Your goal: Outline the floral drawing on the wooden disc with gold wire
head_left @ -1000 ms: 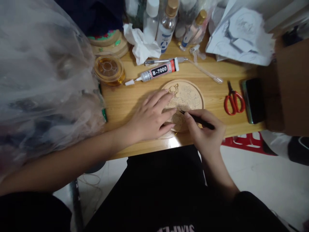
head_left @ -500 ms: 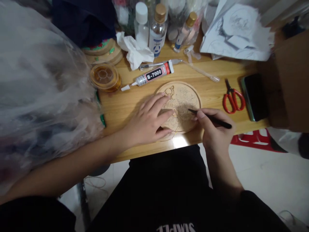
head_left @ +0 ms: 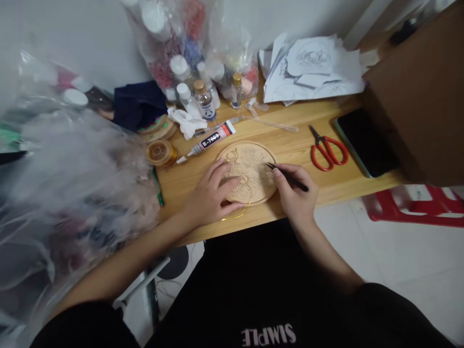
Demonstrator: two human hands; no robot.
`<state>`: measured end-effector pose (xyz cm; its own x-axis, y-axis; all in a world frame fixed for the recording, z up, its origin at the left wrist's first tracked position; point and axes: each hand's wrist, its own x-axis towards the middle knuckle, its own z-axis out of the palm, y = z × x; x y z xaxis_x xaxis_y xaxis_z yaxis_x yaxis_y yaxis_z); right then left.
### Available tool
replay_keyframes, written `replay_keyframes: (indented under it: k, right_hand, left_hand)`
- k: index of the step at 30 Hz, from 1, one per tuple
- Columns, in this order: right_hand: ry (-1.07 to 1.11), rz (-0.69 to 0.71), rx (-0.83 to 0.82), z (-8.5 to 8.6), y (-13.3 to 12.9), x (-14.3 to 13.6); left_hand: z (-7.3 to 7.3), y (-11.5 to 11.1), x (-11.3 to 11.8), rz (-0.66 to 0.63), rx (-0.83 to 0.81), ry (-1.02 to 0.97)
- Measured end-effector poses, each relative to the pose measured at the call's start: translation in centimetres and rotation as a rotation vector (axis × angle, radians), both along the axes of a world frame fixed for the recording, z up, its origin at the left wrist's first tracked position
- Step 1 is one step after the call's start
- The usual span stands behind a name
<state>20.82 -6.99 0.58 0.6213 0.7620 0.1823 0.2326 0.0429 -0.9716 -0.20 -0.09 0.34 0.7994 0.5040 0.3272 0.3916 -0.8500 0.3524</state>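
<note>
A round wooden board with a line drawing lies flat on the table. Gold wire is laid along some of its lines on the left, and a loose length curves past the board's near edge. My left hand rests on the board's left side with fingers spread, open. Black tweezers are pinched in my right hand at the board's right edge. Their tips are over the drawing; whether they touch it I cannot tell. Beyond the board lies a tube of B-7000 glue.
Red-handled pliers and a phone lie to the right, beside a cardboard box. A spool of gold wire stands left. Small bottles, a crumpled tissue and paper drawings are at the back.
The camera view has shifted and tilted, so more of the wall and bags shows at the back. Both hands keep nearly the same places at the board, the tweezers still held.
</note>
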Motion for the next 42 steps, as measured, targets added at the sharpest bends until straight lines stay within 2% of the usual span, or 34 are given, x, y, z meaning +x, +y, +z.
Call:
replay_keyframes:
  k: [4,12,15,18,22,26,29,32,37,42]
  right_hand:
    - [0.071,0.113,0.01,0.3,0.9,0.8]
    - [0.147,0.343,-0.024,0.7,3.4,3.7]
    - [0.164,0.362,-0.019,0.3,3.9,4.0]
    - [0.173,0.354,-0.002,-0.3,4.0,3.9]
    - [0.151,0.337,0.03,-0.5,3.7,3.8]
    - [-0.018,0.308,0.043,0.5,2.1,3.7]
    - [-0.225,0.393,0.057,1.4,0.4,3.2]
    - [-0.366,0.489,0.053,1.6,-0.7,2.3]
    - [-0.411,0.516,0.006,1.3,-1.1,1.2]
    - [-0.434,0.506,-0.023,1.3,-1.0,0.8]
  left_hand:
    - [0.3,-2.2,1.2,0.144,-0.066,0.021]
    - [0.2,-8.7,6.3,0.629,-0.178,-0.062]
    - [0.0,-9.4,7.2,0.708,-0.205,-0.099]
    - [0.0,-8.8,7.1,0.722,-0.205,-0.106]
    - [0.2,-7.3,6.0,0.682,-0.21,-0.108]
    - [0.5,-6.1,4.5,0.523,-0.12,-0.038]
    - [0.5,-5.4,3.2,0.379,-0.002,0.01]
    - [0.4,-4.6,2.1,0.257,0.045,0.036]
    - [0.5,-2.7,1.1,0.116,0.076,0.146]
    - [0.8,-1.3,0.8,-0.028,0.127,0.154]
